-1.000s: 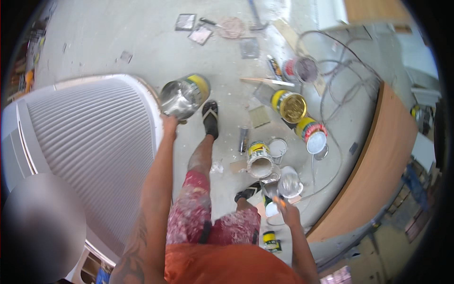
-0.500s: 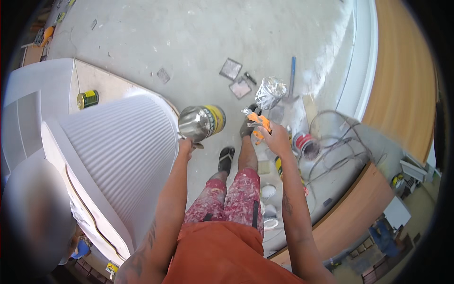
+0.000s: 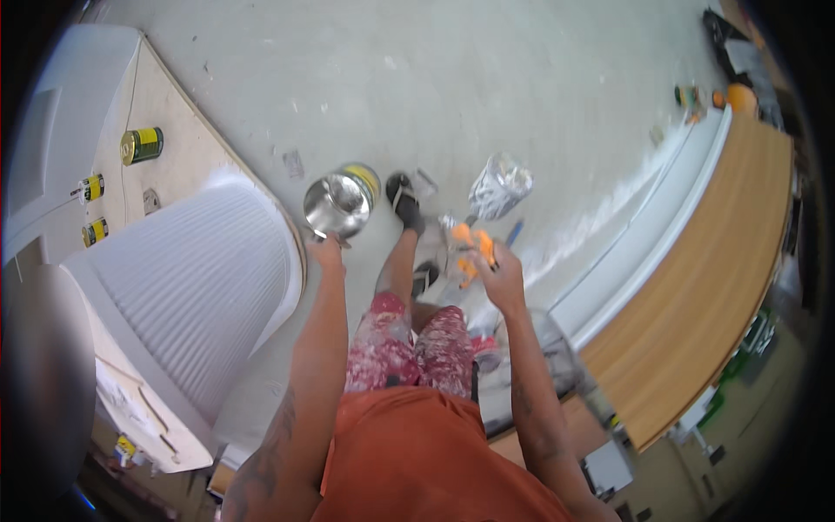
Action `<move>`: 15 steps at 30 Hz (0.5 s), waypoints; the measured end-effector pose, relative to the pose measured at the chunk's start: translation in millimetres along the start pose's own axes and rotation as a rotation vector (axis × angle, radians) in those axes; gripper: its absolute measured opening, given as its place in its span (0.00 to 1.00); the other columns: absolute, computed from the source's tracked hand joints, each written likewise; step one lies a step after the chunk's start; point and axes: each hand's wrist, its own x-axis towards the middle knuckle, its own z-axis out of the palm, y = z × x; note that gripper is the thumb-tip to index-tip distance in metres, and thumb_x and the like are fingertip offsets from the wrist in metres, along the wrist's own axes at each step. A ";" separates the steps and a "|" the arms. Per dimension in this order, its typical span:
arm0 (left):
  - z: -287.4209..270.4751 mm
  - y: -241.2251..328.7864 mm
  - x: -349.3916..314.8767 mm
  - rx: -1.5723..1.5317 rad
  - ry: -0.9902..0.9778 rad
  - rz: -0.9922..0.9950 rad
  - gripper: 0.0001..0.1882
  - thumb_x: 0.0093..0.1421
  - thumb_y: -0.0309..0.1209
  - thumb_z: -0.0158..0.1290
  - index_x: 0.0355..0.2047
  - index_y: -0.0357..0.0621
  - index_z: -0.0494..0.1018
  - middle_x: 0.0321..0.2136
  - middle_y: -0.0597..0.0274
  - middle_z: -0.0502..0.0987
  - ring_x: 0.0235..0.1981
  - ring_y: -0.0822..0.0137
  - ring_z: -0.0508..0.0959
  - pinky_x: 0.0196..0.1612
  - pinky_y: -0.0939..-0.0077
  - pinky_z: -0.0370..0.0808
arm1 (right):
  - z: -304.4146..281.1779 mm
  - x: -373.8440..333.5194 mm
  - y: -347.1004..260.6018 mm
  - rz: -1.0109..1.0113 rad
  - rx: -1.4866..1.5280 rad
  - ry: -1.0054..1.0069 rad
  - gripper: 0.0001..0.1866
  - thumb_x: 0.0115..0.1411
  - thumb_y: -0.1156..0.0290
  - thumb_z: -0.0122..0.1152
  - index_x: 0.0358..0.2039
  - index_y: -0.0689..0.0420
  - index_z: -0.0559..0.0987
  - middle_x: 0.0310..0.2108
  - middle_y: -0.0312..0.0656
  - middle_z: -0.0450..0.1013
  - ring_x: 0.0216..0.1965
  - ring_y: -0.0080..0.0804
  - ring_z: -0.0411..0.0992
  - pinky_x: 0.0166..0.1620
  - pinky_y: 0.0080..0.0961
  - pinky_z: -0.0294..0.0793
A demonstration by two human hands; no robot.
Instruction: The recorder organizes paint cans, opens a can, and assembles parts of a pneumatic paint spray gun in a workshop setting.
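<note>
Over on the far left, three small cans with yellow bands sit on a pale board [image 3: 183,165]: a dark green can [image 3: 141,145] lying farthest, then two smaller cans [image 3: 90,187] [image 3: 95,231] nearer. Just right of them stands a large white ribbed panel [image 3: 187,296] with a rounded top, filling the left middle of the scene.

The left hand [image 3: 325,252] is raised beside the panel's curved edge, closed on the rim of an open metal paint can [image 3: 340,203] with a yellow band; the can is tilted so its shiny inside faces up.

Between the arms, paint-spattered shorts [image 3: 409,344] and a black shoe [image 3: 404,199] on the grey concrete floor [image 3: 487,78] show below.

The right hand [image 3: 497,277] is held up near the can, well apart from it, fingers wrapped around an orange-handled tool [image 3: 470,246]; it is too blurred to say what kind, perhaps a brush or scraper. Just beyond it a crumpled silvery wrap [image 3: 499,184] lies on the floor.

Further right, a curved white strip [image 3: 644,235] runs beside a long wooden board [image 3: 722,278].
</note>
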 end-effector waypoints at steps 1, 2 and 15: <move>15.6 6.0 -8.4 -0.068 -0.030 -0.100 0.26 0.51 0.21 0.55 0.52 0.29 0.63 0.41 0.49 0.74 0.35 0.63 0.77 0.38 0.68 0.74 | -5.3 7.6 -10.8 -0.060 -0.023 0.032 0.15 0.58 0.67 0.65 0.38 0.65 0.76 0.28 0.50 0.71 0.30 0.37 0.69 0.37 0.31 0.69; 34.8 13.4 -12.0 -0.133 -0.067 -0.205 0.26 0.52 0.22 0.55 0.52 0.29 0.63 0.41 0.49 0.75 0.36 0.62 0.77 0.40 0.67 0.75 | -10.7 11.2 -21.3 -0.040 -0.022 0.053 0.14 0.58 0.69 0.65 0.38 0.65 0.77 0.28 0.49 0.72 0.30 0.37 0.70 0.37 0.31 0.69; 148.0 11.2 78.5 0.123 0.101 -0.141 0.31 0.51 0.27 0.59 0.53 0.25 0.61 0.50 0.33 0.69 0.53 0.43 0.71 0.57 0.55 0.67 | 74.8 182.6 -56.1 -0.009 -0.140 -0.005 0.12 0.58 0.70 0.66 0.36 0.65 0.76 0.28 0.44 0.73 0.29 0.31 0.71 0.36 0.27 0.70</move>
